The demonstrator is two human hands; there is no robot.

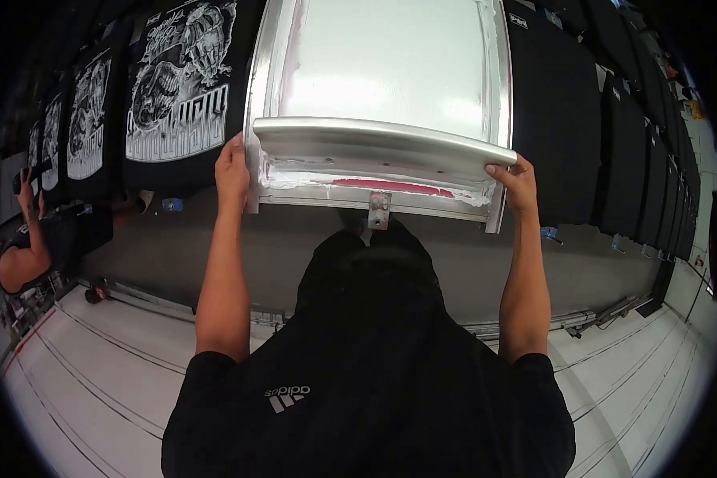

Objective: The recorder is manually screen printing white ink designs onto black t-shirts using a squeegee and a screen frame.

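Note:
A metal-framed printing screen point(382, 68) with a pale mesh fills the top centre, smeared with white ink along its edges. A long silver squeegee bar point(378, 139) lies across its lower part, above a reddish strip point(390, 186) streaked with white. My left hand point(233, 171) is closed at the screen's left side, beside the bar's end; its fingertips are partly hidden. My right hand point(518, 179) grips the bar's right end at the frame's right side, thumb on top. A small metal bracket point(378, 211) sits at the middle of the frame's near edge.
Printed black T-shirts point(175, 95) on platens line the left; plain black ones point(550, 127) line the right. A person point(24, 255) at the far left holds something dark up in their hands. Grey floor point(159, 263) and lined white flooring point(103, 358) show below.

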